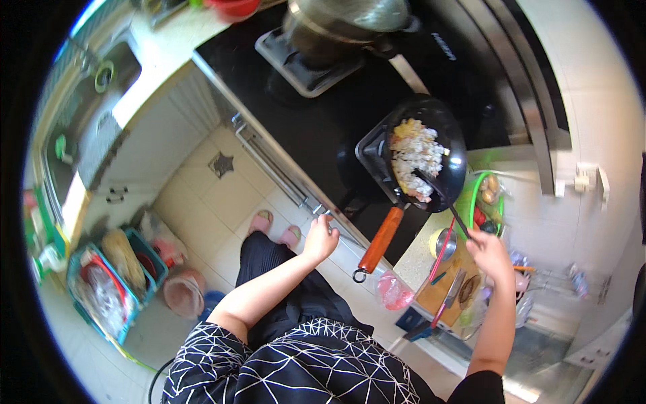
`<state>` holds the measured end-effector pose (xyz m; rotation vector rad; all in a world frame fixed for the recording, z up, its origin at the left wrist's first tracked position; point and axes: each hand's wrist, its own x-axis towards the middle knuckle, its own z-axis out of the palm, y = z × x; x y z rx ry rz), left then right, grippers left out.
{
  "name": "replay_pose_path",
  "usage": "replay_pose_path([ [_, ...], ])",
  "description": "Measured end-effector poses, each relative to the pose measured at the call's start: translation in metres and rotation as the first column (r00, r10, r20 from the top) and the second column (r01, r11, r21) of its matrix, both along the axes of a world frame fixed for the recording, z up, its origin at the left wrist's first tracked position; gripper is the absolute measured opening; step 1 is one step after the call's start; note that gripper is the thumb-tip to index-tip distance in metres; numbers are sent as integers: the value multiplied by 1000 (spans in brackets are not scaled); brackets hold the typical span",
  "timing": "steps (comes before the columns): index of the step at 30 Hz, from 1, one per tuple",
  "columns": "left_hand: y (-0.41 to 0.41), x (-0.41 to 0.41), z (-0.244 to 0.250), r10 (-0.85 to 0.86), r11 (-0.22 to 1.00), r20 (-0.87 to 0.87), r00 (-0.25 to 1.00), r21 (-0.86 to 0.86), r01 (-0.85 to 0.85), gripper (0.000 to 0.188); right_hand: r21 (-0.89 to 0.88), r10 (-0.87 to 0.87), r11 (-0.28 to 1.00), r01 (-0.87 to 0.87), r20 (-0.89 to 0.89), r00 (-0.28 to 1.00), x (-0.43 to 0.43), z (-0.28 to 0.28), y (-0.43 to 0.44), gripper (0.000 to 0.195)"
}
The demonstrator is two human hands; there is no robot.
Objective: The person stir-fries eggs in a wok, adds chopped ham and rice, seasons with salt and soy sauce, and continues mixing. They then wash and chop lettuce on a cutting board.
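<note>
My right hand (490,256) is closed around the handle of a black spatula (446,197). The spatula's blade end rests in white rice (415,154) mixed with yellow bits that look like egg. The rice fills the left part of a black wok (454,136), which sits on the near burner of the cooktop. A reddish wooden wok handle (382,240) points toward my body, with a metal ring at its end. My left hand (322,238) hovers by the cooktop's front edge, left of that handle, fingers loosely bent and apart, with nothing visible in it.
A large metal pot (348,25) stands on the far burner. Right of the wok are a green-rimmed basket of vegetables (487,202), a metal bowl (445,243), and a cutting board (429,298) carrying a knife (454,288). Teal bins (75,303) and a pink bucket (184,293) stand on the floor at left.
</note>
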<state>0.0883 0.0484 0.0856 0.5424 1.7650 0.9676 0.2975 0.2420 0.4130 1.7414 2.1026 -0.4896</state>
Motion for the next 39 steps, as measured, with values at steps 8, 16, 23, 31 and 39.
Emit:
replay_pose_path([
  [8,24,-40,141,-282,958,533,798,196,208,62,-80,22,996,-25,-31,999,-25,44,-11,36],
  [16,41,-17,141,-376,926,534,757,190,327,54,69,96,993,-94,-26,995,-6,50,-13,33],
  [23,37,-9,133,-364,913,690,626,132,386,38,97,149,984,-151,20,989,-9,34,-8,29],
  [31,37,-5,126,-363,915,672,645,127,383,36,75,139,988,-135,-51,989,-12,30,-5,29],
  [39,38,-4,132,-363,914,641,676,104,392,34,41,139,990,-137,-56,989,-37,18,-14,31],
])
